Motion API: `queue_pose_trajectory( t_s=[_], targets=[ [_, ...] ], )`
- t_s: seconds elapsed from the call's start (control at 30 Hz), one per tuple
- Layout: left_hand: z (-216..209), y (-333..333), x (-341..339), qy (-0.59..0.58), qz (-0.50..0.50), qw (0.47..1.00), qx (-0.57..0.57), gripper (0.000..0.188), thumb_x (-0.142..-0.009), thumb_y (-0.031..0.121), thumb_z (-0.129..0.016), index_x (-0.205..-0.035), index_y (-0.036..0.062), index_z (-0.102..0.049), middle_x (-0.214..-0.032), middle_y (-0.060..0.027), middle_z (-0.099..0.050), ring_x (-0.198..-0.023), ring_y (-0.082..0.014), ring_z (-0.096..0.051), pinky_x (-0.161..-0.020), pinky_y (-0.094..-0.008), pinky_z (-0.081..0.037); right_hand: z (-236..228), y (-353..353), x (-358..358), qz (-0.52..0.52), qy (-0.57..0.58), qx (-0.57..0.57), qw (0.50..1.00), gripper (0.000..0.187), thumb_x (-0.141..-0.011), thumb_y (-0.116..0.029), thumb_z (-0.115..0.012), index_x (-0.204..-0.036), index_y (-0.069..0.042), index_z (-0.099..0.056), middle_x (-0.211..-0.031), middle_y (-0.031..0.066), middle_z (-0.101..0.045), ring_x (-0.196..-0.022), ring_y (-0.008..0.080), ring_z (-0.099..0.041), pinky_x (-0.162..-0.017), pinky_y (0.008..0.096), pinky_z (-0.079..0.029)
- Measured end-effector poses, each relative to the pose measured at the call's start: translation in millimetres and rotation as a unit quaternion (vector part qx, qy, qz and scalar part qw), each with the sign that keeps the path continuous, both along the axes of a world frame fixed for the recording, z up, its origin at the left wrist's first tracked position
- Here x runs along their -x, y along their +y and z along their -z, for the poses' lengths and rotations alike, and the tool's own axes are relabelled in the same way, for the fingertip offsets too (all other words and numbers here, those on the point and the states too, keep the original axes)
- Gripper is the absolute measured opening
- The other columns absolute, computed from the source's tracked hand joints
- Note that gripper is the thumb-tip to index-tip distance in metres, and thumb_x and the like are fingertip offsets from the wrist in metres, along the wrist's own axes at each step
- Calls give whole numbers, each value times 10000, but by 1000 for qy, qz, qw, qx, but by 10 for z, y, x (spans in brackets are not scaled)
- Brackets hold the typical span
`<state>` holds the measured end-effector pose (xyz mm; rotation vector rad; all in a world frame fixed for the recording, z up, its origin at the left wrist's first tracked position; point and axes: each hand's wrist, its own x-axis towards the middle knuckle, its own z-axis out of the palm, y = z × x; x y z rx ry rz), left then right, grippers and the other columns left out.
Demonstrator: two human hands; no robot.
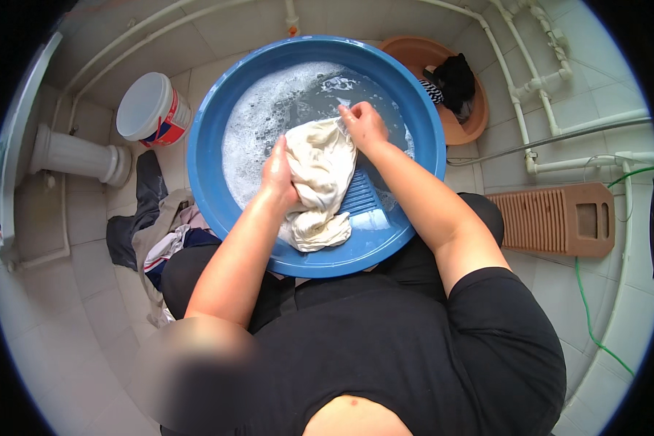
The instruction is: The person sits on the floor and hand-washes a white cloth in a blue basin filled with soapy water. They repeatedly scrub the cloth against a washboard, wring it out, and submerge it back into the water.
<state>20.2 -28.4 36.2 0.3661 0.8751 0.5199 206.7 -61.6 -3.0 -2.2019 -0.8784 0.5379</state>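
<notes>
A bunched, wet cream cloth (316, 163) lies over a blue washboard (362, 198) inside a big blue basin (203, 156). My left hand (277, 174) grips the cloth along its left side, and the cloth partly hides its fingers. At the cloth's upper right corner, my right hand (363, 128) pinches the edge between closed fingers. The cloth's lower end hangs in a crumpled heap near the basin's front wall. Soapy grey water (309, 105) with white foam fills the basin behind and to the left of the cloth.
An orange-brown basin (476, 127) with dark clothes (454, 83) stands at the back right. A brown washboard (534, 218) lies on the right beside white pipes and a green hose (587, 320). At left are a white bucket (144, 109) and a clothes pile (163, 229).
</notes>
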Motion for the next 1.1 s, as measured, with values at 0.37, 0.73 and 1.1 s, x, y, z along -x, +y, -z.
queue_pose_trajectory(
  t_s=[0.37, 0.73, 1.1],
  targets=[
    [459, 148, 47, -51, -8, 994, -94, 326, -924, 170, -407, -1209, 14, -436, -1126, -128, -548, -1043, -259, -543, -881, -394, -462, 341, 7, 9, -181, -69, -88, 977, 351, -735, -335, -634, -919, -38, -623, -1023, 157, -593, -961, 286, -572, -816, 347, -455],
    [177, 106, 129, -183, 74, 978, 68, 387, -909, 453, -409, -958, 100, -562, -844, -92, -602, -782, -239, -596, -706, -399, -499, -842, -372, 1125, -459, -133, -272, 835, 234, -735, -298, -631, -695, -84, -547, -740, 94, -565, -713, 278, -572, -616, 377, -466],
    [220, -191, 204, -39, -2, 968, -250, 356, -898, 355, -415, -1078, 66, -520, -995, -59, -586, -959, -203, -559, -850, -348, -455, -610, -331, 1247, -396, -85, -268, 874, 116, -687, -232, -607, -649, -124, -585, -661, 87, -584, -622, 296, -584, -562, 389, -468]
  ],
)
